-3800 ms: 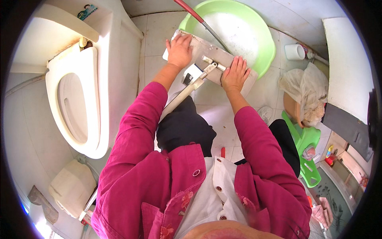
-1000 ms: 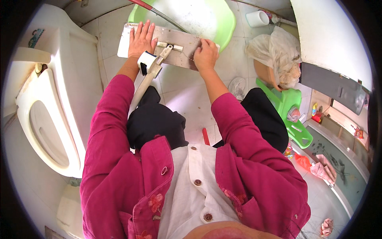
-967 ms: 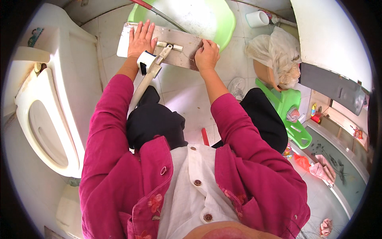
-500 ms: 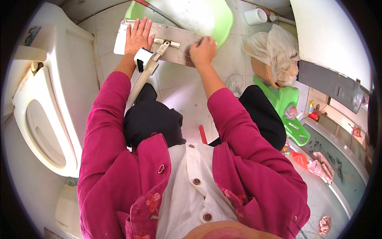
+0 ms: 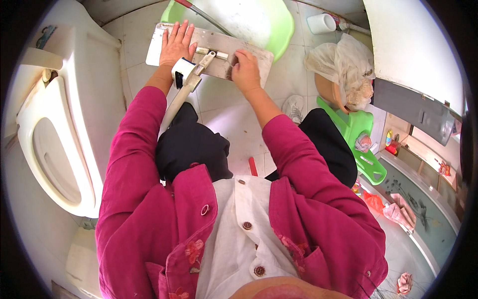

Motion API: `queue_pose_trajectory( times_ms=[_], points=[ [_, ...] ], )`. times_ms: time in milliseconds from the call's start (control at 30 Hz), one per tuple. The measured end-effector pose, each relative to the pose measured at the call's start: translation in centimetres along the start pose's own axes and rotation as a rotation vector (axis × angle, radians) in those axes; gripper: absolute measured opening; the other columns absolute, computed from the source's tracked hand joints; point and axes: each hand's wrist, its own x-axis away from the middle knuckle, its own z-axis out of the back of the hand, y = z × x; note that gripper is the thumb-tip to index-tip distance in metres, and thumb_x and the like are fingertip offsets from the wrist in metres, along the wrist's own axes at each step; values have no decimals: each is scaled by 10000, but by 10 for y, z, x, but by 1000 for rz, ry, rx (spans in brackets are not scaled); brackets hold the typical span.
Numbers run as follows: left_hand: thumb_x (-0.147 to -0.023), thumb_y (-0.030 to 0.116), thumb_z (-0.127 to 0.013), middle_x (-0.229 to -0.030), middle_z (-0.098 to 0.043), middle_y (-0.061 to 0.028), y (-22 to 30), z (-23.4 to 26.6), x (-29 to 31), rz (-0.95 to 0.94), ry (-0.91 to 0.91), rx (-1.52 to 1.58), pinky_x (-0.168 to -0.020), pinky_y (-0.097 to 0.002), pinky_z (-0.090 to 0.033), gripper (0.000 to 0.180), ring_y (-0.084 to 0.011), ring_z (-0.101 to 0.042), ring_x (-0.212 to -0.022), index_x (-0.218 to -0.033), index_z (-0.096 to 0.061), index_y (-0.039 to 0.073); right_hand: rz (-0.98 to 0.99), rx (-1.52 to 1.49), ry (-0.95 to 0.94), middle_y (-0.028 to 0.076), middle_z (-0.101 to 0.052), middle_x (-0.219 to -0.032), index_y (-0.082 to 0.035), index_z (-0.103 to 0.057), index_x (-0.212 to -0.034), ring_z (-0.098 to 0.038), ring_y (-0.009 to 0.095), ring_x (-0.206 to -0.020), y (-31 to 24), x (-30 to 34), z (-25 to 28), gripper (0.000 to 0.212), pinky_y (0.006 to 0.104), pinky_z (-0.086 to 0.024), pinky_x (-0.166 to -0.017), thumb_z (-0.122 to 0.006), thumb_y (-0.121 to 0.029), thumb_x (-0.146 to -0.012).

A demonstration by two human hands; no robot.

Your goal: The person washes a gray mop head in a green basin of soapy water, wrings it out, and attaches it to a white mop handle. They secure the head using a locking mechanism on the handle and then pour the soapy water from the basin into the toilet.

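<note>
A flat mop head (image 5: 264,61), a long pale plate with brownish patches, is held out in front of me with its hinge side up. Its whitish pole (image 5: 174,110) slopes back from the metal hinge toward my left knee. My left hand (image 5: 175,52) lies on the plate's left part, fingers spread and flat. On the right part, just right of the hinge, my right hand (image 5: 246,71) is closed with its fingers curled against the plate. Whatever is under those fingers, if anything, is hidden.
Beyond the plate stands a light green basin (image 5: 285,30), a red-and-grey rod (image 5: 211,21) across it. To the right are a bin with a whitish plastic bag (image 5: 336,62), a white cup (image 5: 321,23) and a green plastic stool (image 5: 362,124). A toilet (image 5: 74,194) is at left.
My right hand has slid left along the plate, away from its right end and closer to the hinge. My left hand keeps its place on the plate.
</note>
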Motion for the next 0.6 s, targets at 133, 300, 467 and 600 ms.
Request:
queue_pose_trajectory(
  times_ms=[133,300,467,600],
  points=[
    [-976,354,-455,-1593,-217,-38,1,3,-1,2,5,4,-1183,-511,-136,598,-263,-181,-1470,-1516,-278,168,-90,129,127,202,-581,-1154,29,-617,-1027,-514,394,-1093,19,0,3,309,448,-428,-960,-565,-14,-726],
    [-985,370,-426,-1598,-197,-28,1,3,0,18,-28,-2,-1192,-497,-112,595,-250,-155,-1477,-1524,-256,184,64,-12,31,195,-579,-1160,30,-616,-1033,-522,394,-1087,3,-5,-9,303,441,-434,-974,-577,-1,-734],
    [-1001,418,-375,-1612,-149,1,0,3,-1,43,-93,-56,-1201,-487,-80,594,-220,-114,-1488,-1539,-218,222,145,-14,-77,153,-594,-1167,11,-627,-1080,-536,355,-1105,14,-16,9,362,423,-449,-964,-551,53,-729],
    [-997,375,-411,-1597,-202,-37,-1,0,1,13,-8,9,-1193,-487,-120,572,-249,-160,-1476,-1517,-273,182,146,-21,-117,148,-589,-1180,7,-627,-1087,-535,358,-1098,12,-2,13,369,425,-448,-953,-560,46,-726]
  ],
)
